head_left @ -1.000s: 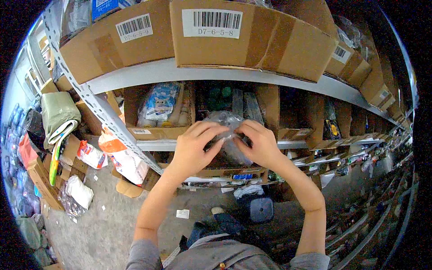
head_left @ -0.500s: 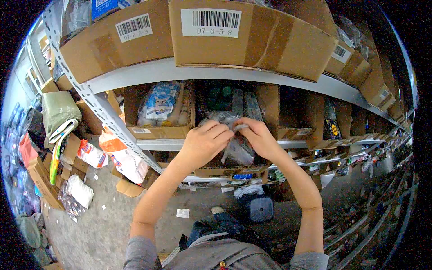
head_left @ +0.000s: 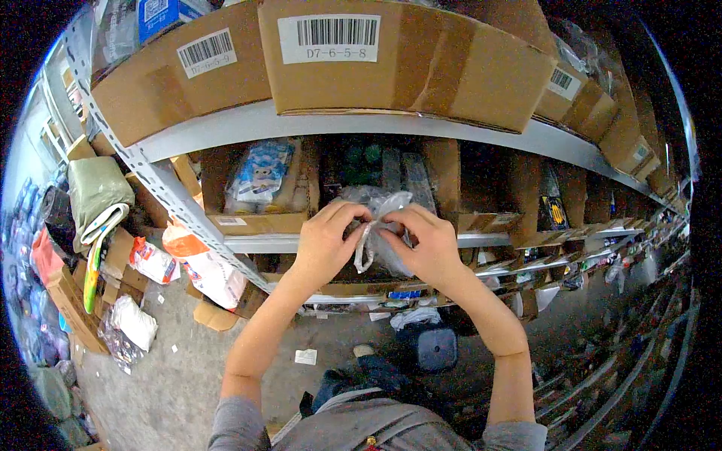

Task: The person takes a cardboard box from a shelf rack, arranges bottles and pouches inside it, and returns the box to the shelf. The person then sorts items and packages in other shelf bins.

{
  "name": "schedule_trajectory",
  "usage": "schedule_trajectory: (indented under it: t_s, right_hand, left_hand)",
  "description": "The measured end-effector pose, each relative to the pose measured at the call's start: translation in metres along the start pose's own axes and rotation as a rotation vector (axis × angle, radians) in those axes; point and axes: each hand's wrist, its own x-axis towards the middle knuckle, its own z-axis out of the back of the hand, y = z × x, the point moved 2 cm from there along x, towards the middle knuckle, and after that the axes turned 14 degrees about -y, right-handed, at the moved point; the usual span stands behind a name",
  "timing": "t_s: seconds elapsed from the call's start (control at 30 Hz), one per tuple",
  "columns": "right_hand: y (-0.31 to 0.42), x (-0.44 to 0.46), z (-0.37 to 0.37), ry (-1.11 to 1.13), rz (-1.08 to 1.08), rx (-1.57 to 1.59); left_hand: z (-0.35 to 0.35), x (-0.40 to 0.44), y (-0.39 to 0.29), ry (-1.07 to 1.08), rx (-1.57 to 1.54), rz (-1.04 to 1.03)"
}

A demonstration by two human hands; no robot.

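A clear, crumpled plastic bag [head_left: 391,201] is held up between my two hands, in front of a shelf box. My left hand [head_left: 328,239] pinches its left side with thumb and fingers. On the other side, my right hand [head_left: 423,239] pinches the bag close by. A pale twisted edge of the plastic hangs below my left fingertips. What the bag contains, if anything, I cannot make out. Behind it, an open cardboard box holds dark green items [head_left: 362,155] and clear-wrapped packs [head_left: 404,169].
Cardboard boxes with barcode labels, one marked D7-6-5-8 [head_left: 406,68], line the upper shelf close above my hands. To the left, a box holds a blue-and-white pack [head_left: 263,169]. A perforated metal post [head_left: 177,203] stands left. A dark stool [head_left: 437,349] is on the floor.
My hands have come slightly lower and apart at the wrists, with the plastic bag still pinched between them. More of its edge now shows above and below my fingers.
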Motion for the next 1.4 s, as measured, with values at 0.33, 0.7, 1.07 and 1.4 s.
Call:
schedule_trajectory:
  t_s: [0.33, 0.7, 1.07, 1.4]
  right_hand:
    - [-0.003, -0.007, -0.010, -0.008, 0.018, -0.076]
    - [-0.005, -0.011, -0.016, -0.055, -0.049, -0.151]
    - [-0.010, -0.010, -0.011, -0.007, -0.548, 0.255]
    - [-0.002, -0.023, -0.015, -0.174, 0.006, -0.148]
  left_hand:
    - [-0.004, -0.001, -0.006, -0.074, 0.044, -0.001]
    - [-0.007, -0.002, -0.004, -0.089, 0.097, -0.079]
    - [-0.007, -0.003, -0.011, -0.175, 0.150, -0.163]
    - [-0.009, -0.008, -0.009, -0.214, 0.145, -0.109]
